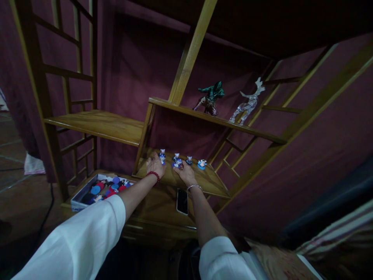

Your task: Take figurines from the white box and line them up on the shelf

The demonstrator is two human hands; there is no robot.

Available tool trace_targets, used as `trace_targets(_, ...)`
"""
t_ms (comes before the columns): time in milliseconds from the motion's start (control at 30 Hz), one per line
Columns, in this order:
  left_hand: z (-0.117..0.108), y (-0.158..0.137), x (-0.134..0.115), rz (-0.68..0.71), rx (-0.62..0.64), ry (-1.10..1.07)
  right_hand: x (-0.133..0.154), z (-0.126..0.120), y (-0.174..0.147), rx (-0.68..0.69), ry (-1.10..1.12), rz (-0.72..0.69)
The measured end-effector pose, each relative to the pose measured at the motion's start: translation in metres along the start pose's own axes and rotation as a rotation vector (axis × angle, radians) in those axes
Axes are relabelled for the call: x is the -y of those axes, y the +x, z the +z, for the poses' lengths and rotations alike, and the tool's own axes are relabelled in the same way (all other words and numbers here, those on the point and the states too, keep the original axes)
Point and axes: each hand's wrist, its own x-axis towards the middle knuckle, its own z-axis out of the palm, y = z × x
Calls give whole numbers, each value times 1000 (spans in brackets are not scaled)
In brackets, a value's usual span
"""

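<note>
Evidently, the right hand (187, 174) pinches the right purple figurine (176, 163) at the low shelf (210, 182); dimly seen, the left hand (155, 165) seems to hold the left purple figurine (162, 160).

**Apparently a Home**

Looks like a home, room uncertain, judging by the lattice-sided wooden display unit (191, 54), the clear deer figurine (247, 107) and dark green crouching figurine (212, 95) set out on its ledge (180, 109), the small figurines (202, 164) on the shelf (210, 181) below, and the tiled floor (14, 134) alongside.
</note>
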Motion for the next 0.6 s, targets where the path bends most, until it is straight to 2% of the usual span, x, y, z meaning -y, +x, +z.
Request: trace_targets(600, 1, -2, 1, 31, -19, 37, 1, -1, -2, -7, -11, -7)
